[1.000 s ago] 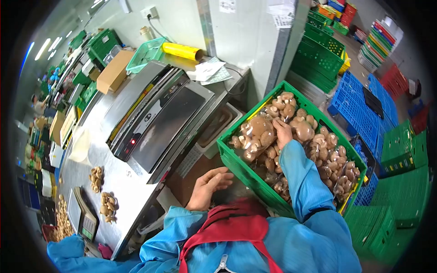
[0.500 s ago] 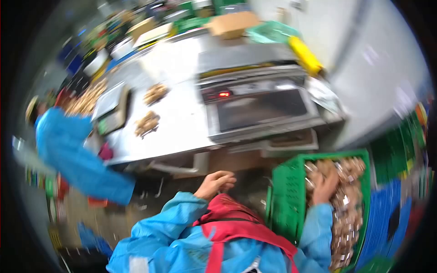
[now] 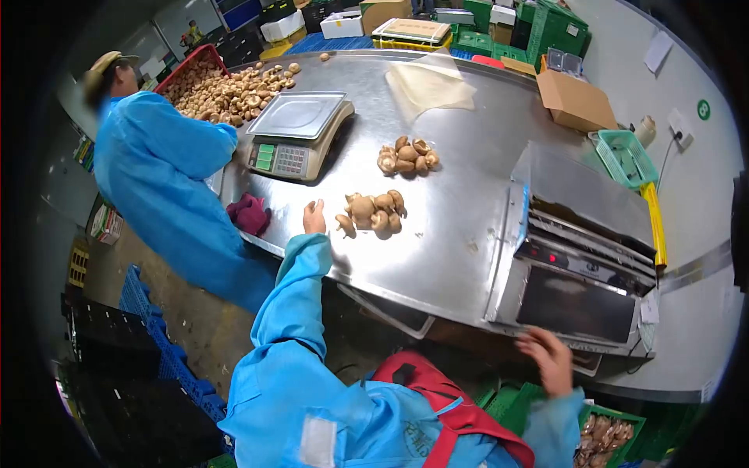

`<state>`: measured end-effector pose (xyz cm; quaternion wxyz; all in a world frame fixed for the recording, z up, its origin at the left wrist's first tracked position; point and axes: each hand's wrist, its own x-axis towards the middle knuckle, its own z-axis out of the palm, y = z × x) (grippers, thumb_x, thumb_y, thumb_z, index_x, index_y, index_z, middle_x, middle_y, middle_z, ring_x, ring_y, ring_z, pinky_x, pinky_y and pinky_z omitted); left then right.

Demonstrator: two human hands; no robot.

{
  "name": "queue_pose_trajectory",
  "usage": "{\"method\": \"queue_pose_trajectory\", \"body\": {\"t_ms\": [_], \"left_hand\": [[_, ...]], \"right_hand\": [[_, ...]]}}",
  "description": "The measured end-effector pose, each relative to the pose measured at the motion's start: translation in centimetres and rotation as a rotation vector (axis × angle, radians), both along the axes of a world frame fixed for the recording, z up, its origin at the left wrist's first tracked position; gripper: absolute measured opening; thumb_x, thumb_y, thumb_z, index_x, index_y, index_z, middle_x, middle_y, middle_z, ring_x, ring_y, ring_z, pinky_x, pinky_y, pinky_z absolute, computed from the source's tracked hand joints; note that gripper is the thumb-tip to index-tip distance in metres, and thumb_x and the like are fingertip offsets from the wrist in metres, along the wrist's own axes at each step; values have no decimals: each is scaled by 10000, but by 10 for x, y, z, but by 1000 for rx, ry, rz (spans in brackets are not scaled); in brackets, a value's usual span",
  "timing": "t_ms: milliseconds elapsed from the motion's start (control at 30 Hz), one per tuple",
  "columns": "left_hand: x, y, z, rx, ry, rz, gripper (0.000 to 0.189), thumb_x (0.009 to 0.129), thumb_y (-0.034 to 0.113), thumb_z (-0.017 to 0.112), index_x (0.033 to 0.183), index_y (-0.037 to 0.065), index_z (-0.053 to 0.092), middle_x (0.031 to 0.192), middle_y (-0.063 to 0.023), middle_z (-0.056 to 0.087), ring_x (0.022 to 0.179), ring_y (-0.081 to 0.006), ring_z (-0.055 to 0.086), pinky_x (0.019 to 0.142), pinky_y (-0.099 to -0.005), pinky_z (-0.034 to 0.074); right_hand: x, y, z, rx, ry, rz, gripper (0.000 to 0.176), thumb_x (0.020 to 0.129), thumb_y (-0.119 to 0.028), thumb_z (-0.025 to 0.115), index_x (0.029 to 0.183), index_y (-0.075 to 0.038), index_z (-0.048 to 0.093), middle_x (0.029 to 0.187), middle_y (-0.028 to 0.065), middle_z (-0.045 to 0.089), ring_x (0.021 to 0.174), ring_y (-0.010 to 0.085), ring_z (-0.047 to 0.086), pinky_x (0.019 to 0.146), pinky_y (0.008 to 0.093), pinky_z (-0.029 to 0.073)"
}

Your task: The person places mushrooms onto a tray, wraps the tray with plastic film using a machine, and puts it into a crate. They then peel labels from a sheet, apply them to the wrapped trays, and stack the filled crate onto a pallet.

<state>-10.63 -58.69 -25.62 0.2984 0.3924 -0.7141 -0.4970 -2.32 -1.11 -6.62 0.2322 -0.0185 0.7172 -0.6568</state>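
Observation:
My left hand [image 3: 314,217] reaches out over the steel table [image 3: 460,210], fingers apart, just left of a small pile of brown mushrooms [image 3: 373,211]. It holds nothing. A second pile of mushrooms [image 3: 407,155] lies farther back. My right hand [image 3: 550,360] hovers open and empty below the front of the sealing machine [image 3: 581,257], above a green crate of bagged mushrooms [image 3: 607,433]. A weighing scale [image 3: 296,134] stands behind my left hand.
A co-worker in a blue coat [image 3: 164,187] stands at the table's left end beside a heap of loose mushrooms [image 3: 226,86]. A dark red cloth [image 3: 250,213] lies by the scale. A cardboard box [image 3: 576,101] and a green basket [image 3: 624,156] sit at the back right.
My view has swung from the crate to the table. My right hand left the bagged mushrooms in the crate. My left hand moved up to the near mushroom pile.

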Motion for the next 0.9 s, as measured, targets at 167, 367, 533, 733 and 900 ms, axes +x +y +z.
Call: {"method": "queue_pose_trajectory", "body": {"t_ms": [167, 367, 533, 733, 900], "left_hand": [[-11, 16, 39, 494, -89, -85, 439, 885, 387, 507, 1088, -1, 538, 923, -91, 538, 809, -163, 491, 715, -266, 404], [-26, 4, 0, 644, -69, -297, 462, 894, 446, 465, 1100, 32, 485, 1020, -80, 444, 879, -197, 409, 709, -318, 346], [-20, 22, 46, 828, -155, -367, 641, 891, 466, 469, 1337, 18, 358, 1351, -147, 375, 1194, -286, 380, 929, -391, 364], [-44, 65, 116, 802, -175, -676, 725, 894, 522, 417, 1424, 99, 161, 1448, -139, 192, 1248, -283, 302, 916, -464, 351], [-95, 159, 207, 804, -60, -1068, 571, 929, 511, 343, 1331, 106, 357, 1324, -67, 363, 1149, -243, 387, 895, -430, 371]], "right_hand": [[-151, -177, -92, -69, -136, 298, 571, 858, -200, 581, 1327, 31, 354, 1217, 171, 523, 996, 200, 561, 797, 284, 464], [-227, -319, -150, 66, -126, 405, 880, 769, -214, 685, 1441, -202, 117, 1421, 218, 244, 1112, 285, 475, 766, 293, 446], [-225, -320, -185, 24, 86, 490, 838, 749, -148, 689, 1428, -193, 201, 1415, 176, 225, 1057, 260, 500, 716, 305, 471], [-215, -237, -107, -17, 234, 227, 767, 737, -209, 700, 1374, -66, 296, 1299, 220, 351, 1079, 268, 502, 812, 333, 502], [-230, -127, 9, 15, 163, 31, 756, 767, -267, 687, 1374, -46, 293, 1268, 196, 436, 974, 221, 544, 665, 299, 496]]}}
